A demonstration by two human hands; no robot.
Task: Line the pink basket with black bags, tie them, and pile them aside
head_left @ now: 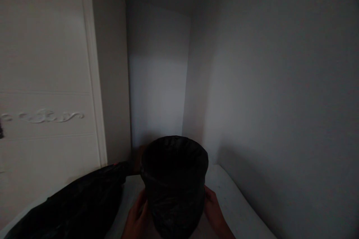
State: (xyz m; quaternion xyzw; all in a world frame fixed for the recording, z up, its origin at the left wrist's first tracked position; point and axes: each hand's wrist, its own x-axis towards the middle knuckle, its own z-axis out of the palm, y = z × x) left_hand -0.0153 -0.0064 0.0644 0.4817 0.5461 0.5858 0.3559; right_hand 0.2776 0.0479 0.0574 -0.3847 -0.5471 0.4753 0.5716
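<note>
Bin (176, 198) is held mouth-up between left hand (137, 214) and right hand (214, 209), both grasping its sides, near black plastic (84, 201). Steadying appears to be the current step; next move likely calls for even support.

- Left hand (137, 213) points up and inward, fingers (141, 198) partly hidden.
- Right hand (213, 203) angles inward, wrist (223, 227) bare.
- The hands sit apart, turned toward each other.
</note>
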